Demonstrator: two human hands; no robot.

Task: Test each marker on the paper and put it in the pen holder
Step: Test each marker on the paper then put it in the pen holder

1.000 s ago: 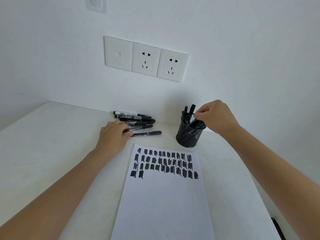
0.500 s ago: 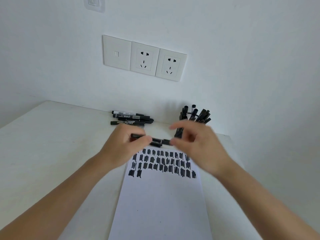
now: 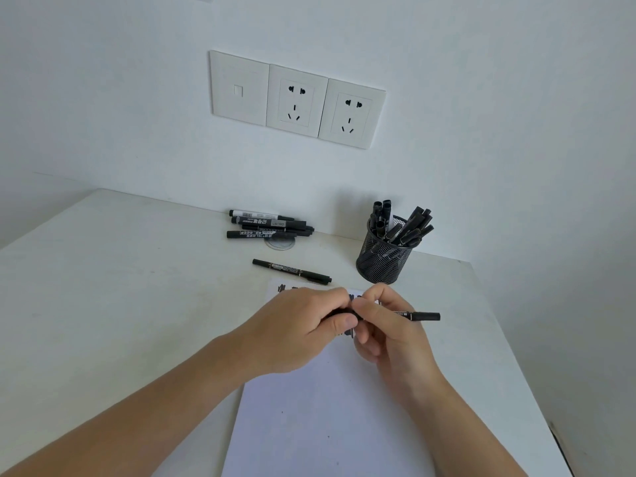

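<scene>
Left hand (image 3: 303,325): fingers curled, pinched the marker (image 3: 418,316) by its left end, over the paper (image 3: 327,425).
Right hand (image 3: 389,332): curled round its barrel (tail jutting right).
Holder (image 3: 383,261): beyond the paper's far right corner.

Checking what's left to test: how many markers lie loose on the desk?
5: a cluster of four by the wall, a lone marker near the paper. The cluster may hide more.

White tabletop (image 3: 120,304), far edge against wall. Mid far edge: cluster of black markers (image 3: 270,225), roughly parallel to edge, partly over clear round disc (image 3: 280,245). Just nearer, apart: lone black marker (image 3: 292,271). Toward far right corner: black mesh pen holder (image 3: 383,261), upright. White paper (image 3: 327,425) reaching near edge, black scribbles at far end.
</scene>
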